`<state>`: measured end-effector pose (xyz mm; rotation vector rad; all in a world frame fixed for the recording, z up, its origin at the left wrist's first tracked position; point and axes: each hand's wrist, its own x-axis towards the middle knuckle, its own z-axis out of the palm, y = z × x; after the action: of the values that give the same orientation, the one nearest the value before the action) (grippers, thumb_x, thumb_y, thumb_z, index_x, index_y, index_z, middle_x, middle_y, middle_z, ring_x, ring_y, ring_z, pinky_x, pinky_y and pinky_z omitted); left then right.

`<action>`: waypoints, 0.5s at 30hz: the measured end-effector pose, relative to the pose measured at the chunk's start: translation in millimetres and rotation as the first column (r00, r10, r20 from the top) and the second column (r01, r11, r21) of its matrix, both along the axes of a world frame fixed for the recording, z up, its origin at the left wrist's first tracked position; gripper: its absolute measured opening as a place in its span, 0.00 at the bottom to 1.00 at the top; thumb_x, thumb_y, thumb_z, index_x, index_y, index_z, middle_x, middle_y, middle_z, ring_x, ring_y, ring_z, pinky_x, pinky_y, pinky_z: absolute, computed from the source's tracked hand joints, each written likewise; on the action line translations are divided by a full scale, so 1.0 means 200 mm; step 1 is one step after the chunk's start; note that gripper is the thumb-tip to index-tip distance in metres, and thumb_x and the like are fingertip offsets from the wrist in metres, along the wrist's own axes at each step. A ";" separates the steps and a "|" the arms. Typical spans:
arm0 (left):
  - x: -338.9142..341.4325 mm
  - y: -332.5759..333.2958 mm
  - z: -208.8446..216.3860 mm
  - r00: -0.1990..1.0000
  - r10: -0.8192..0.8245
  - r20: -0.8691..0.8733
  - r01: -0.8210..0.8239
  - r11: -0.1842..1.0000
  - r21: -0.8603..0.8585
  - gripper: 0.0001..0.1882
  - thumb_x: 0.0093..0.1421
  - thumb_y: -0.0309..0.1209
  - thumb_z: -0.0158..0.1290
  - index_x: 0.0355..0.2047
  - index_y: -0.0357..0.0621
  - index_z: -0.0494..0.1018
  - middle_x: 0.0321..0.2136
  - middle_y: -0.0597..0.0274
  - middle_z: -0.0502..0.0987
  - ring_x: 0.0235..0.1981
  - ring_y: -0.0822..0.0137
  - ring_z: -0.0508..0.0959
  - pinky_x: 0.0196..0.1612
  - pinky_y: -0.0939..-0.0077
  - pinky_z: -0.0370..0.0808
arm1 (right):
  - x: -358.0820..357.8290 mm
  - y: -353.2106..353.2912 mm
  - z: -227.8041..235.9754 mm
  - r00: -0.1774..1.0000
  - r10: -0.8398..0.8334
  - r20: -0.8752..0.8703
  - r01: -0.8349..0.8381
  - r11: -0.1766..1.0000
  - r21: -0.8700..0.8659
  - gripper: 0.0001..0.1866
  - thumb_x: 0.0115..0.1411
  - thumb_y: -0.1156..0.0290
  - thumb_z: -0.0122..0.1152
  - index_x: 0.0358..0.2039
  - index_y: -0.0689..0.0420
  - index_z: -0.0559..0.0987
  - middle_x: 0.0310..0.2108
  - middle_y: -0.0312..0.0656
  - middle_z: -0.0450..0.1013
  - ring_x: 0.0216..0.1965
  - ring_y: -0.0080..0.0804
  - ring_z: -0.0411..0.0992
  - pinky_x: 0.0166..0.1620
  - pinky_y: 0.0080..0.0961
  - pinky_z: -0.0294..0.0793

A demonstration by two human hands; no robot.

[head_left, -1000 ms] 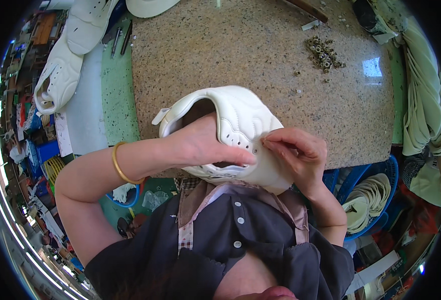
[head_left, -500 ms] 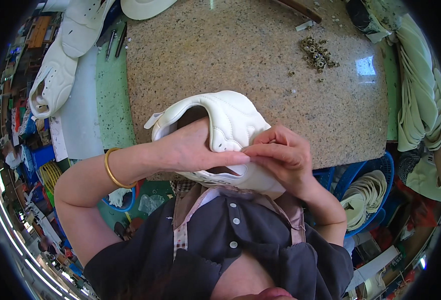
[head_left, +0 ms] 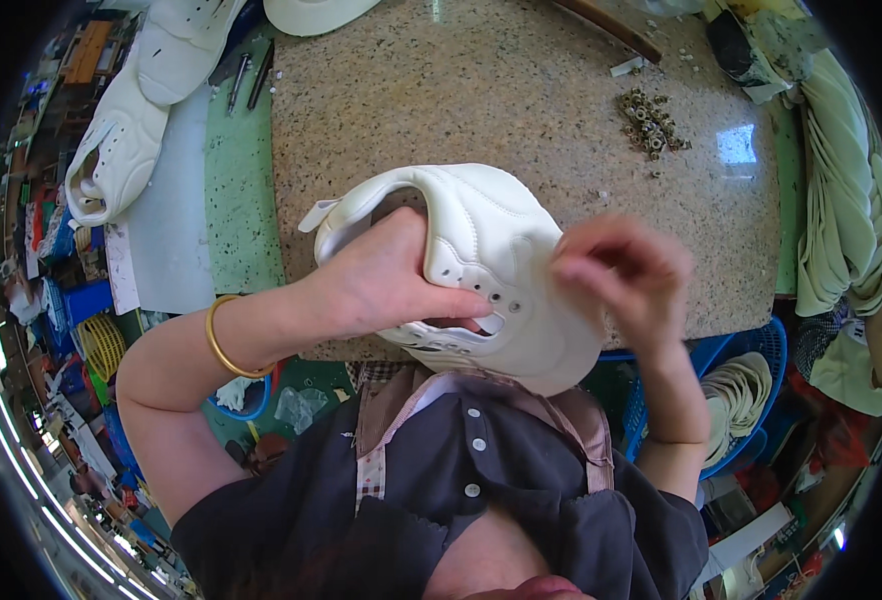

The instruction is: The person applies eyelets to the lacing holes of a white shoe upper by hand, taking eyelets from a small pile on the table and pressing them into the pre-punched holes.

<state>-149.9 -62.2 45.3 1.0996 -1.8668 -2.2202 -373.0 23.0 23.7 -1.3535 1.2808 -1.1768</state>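
A white stitched shoe upper [head_left: 491, 210] is held above the near edge of a speckled stone slab [head_left: 391, 100]. My left hand [head_left: 386, 285] reaches into its opening, with the thumb laid over the edge beside a row of lace holes. A couple of those holes look ringed with metal; others are bare. Just off the upper's right side is my right hand [head_left: 636, 275], its fingers bent and smeared by motion, so whether they hold anything is unclear. Farther back on the slab lies a pile of small brassy eyelets [head_left: 651, 125].
More white uppers [head_left: 121, 150] lie at the left, near two slim metal tools [head_left: 246, 80]. A wooden handle [head_left: 611, 28] rests at the slab's far side. Cream fabric pieces [head_left: 836, 180] hang in a stack at right, above a blue basket [head_left: 776, 370] of similar pieces.
My right hand has left the lace-hole edge and moved right and up. More lace holes now show, and the upper has shifted slightly right. My left hand keeps its grip.
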 end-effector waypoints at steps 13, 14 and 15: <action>-0.04 -0.02 0.03 0.979 -0.196 0.062 0.199 0.978 -0.058 0.18 0.55 0.32 0.60 0.43 0.34 0.74 0.34 0.59 0.79 0.35 0.74 0.76 0.40 0.76 0.73 | 0.11 0.07 -0.06 0.972 0.044 -0.232 -0.079 0.986 -0.145 0.13 0.46 0.81 0.68 0.34 0.54 0.83 0.29 0.37 0.75 0.31 0.26 0.72 0.34 0.24 0.72; -0.03 -0.02 0.04 0.975 -0.203 0.085 0.208 0.977 -0.052 0.15 0.58 0.30 0.57 0.42 0.33 0.74 0.33 0.59 0.80 0.34 0.75 0.76 0.38 0.77 0.74 | 0.07 0.07 -0.03 0.970 0.044 -0.238 -0.074 0.991 -0.116 0.10 0.48 0.81 0.65 0.33 0.56 0.83 0.31 0.36 0.75 0.33 0.25 0.72 0.34 0.21 0.72; -0.03 -0.02 0.04 0.976 -0.202 0.080 0.206 0.977 -0.053 0.15 0.58 0.30 0.57 0.42 0.33 0.74 0.33 0.59 0.80 0.34 0.75 0.76 0.38 0.77 0.74 | 0.02 0.06 -0.01 0.969 0.046 -0.244 -0.069 0.994 -0.087 0.08 0.51 0.81 0.63 0.33 0.57 0.83 0.34 0.36 0.75 0.35 0.24 0.72 0.34 0.18 0.71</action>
<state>-156.3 -66.8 52.8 1.0370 -2.1535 -2.2347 -369.7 34.6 21.3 -1.6332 1.3585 -1.0685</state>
